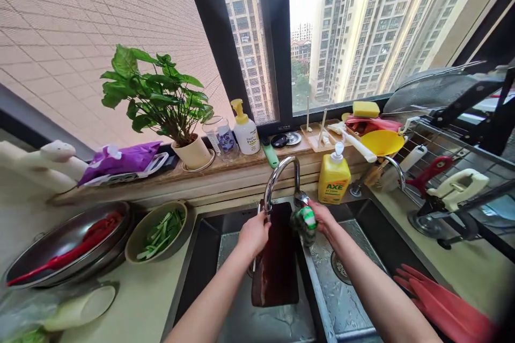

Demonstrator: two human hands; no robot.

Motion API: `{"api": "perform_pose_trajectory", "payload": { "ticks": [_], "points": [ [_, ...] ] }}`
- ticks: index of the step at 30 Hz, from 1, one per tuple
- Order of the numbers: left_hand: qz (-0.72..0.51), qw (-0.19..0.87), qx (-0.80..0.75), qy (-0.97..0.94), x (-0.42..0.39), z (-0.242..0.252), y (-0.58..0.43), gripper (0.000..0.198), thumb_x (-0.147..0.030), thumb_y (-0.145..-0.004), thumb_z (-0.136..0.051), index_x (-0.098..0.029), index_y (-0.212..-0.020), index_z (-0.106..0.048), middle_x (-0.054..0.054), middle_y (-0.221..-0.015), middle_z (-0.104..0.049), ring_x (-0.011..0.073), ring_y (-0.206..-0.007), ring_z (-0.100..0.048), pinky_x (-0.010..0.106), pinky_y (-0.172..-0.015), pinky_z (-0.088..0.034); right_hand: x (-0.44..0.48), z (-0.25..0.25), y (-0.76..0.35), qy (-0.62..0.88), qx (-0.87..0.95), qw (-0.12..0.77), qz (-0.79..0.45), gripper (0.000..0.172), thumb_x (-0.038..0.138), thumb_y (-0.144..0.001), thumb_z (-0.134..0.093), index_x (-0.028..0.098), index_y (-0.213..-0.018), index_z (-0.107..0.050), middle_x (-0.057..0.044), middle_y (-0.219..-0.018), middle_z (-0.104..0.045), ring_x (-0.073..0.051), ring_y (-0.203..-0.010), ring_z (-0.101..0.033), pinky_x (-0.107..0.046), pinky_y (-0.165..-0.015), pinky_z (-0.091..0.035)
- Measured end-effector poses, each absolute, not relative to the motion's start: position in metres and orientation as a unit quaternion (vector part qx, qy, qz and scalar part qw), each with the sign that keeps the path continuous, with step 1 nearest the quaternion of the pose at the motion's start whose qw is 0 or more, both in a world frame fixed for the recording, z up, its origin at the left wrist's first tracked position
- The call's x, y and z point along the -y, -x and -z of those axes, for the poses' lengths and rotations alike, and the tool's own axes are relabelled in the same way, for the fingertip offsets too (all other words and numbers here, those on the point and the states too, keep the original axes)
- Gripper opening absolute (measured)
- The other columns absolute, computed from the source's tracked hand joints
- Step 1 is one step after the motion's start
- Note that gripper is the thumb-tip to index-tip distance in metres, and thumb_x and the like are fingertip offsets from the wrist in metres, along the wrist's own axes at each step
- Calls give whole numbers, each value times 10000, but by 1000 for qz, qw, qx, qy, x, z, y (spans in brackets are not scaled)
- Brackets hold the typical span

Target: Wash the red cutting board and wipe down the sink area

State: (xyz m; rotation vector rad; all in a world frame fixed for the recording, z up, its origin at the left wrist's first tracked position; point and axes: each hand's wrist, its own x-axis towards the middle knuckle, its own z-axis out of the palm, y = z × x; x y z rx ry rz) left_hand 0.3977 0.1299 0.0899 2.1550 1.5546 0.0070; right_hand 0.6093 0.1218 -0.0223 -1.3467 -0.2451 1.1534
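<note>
A dark red-brown rectangular board (279,262), perhaps a cutting board, stands tilted in the left basin of the sink (177,284). My left hand (254,234) is closed at its upper left edge, right below the spout of the chrome faucet (277,168). The fingertips are partly hidden there. In my right hand (321,218) is a green, white and dark striped scrubbing cloth (306,225). That hand is closed and sits beside the faucet's lever (301,199), over the divider between the basins. Whether it touches the lever, I cannot tell.
Behind the right basin stands a yellow soap bottle (335,176). Red rubber gloves (446,300) lie at the right edge. Left of the sink are a bowl of cut greens (161,230) and a pan (72,246). A potted plant (193,150) and pump bottle (246,133) line the sill.
</note>
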Motion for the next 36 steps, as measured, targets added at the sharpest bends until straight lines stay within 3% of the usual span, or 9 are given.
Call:
{"api": "perform_pose_trajectory", "payload": {
  "ticks": [2, 8, 11, 14, 16, 20, 25, 31, 36],
  "points": [
    [-4, 247, -562, -789, -128, -90, -404, 378, -215, -889, -449, -232, -1224, -623, 117, -1215, -669, 291, -1147, -601, 363, -943, -439, -124, 17, -613, 594, 84, 615, -512, 326, 325, -743, -702, 168, -539, -502, 32, -395, -483, -80, -332, -421, -195, -345, -331],
    [-1, 244, -568, -786, -129, -89, -395, 414, -306, -946, -309, -230, -1191, -634, 135, -1147, -696, 326, -1089, -627, 405, -865, -471, -112, 8, -584, 593, 21, 649, -476, 231, 355, -792, -627, 178, -680, -532, 47, -483, -515, -97, -403, -481, -214, -408, -404],
    [-26, 249, -563, -788, -136, -86, -383, 420, -253, -943, -295, -235, -1246, -585, 113, -1190, -681, 304, -1093, -627, 383, -871, -463, -98, 4, -517, 578, 58, 691, -431, 234, 362, -786, -620, 182, -930, -584, 31, -652, -607, -110, -564, -575, -231, -550, -487],
    [-39, 258, -562, -785, -142, -78, -368, 443, -212, -927, -325, -224, -1334, -499, 108, -1229, -661, 276, -1103, -624, 361, -890, -456, -103, 14, -446, 547, 274, 714, -341, 347, 344, -823, -559, 209, -1141, -591, -57, -995, -688, -171, -923, -633, -346, -861, -502],
    [-42, 259, -574, -776, -145, -67, -353, 455, -212, -916, -354, -212, -1356, -471, 118, -1237, -654, 272, -1097, -627, 364, -898, -455, -118, 35, -423, 569, 370, 675, -289, 316, 272, -847, -485, 233, -1121, -636, -65, -1109, -676, -192, -1068, -592, -405, -983, -437],
    [-83, 260, -609, -745, -146, -35, -308, 457, -254, -910, -390, -219, -1360, -464, 105, -1240, -652, 250, -1083, -633, 359, -907, -462, -141, 116, -447, 683, 321, 579, -310, 349, 120, -757, -452, 186, -1003, -690, -94, -1086, -690, -219, -1075, -593, -451, -999, -429],
    [-138, 272, -624, -719, -143, -2, -258, 450, -344, -897, -422, -236, -1326, -507, 65, -1113, -706, 223, -1015, -661, 332, -847, -506, -125, 184, -477, 743, 258, 504, -358, 454, 65, -728, -421, 128, -1113, -653, -137, -1107, -689, -236, -1135, -596, -454, -1038, -417],
    [-177, 310, -617, -701, -147, 5, -255, 457, -353, -872, -436, -215, -1295, -536, 66, -1203, -673, 224, -1116, -621, 335, -899, -500, -79, 115, -383, 694, 369, 500, -364, 585, -11, -692, -400, 184, -1188, -643, -92, -1295, -611, -212, -1271, -504, -419, -1111, -372],
    [-156, 341, -610, -698, -146, -11, -277, 492, -269, -900, -321, -159, -1349, -490, 102, -1336, -589, 212, -1166, -593, 335, -984, -441, -76, 66, -360, 541, 559, 537, -326, 651, 57, -799, -376, 256, -1418, -402, -25, -1470, -438, -184, -1407, -299, -440, -1165, -282]
  ]
}}
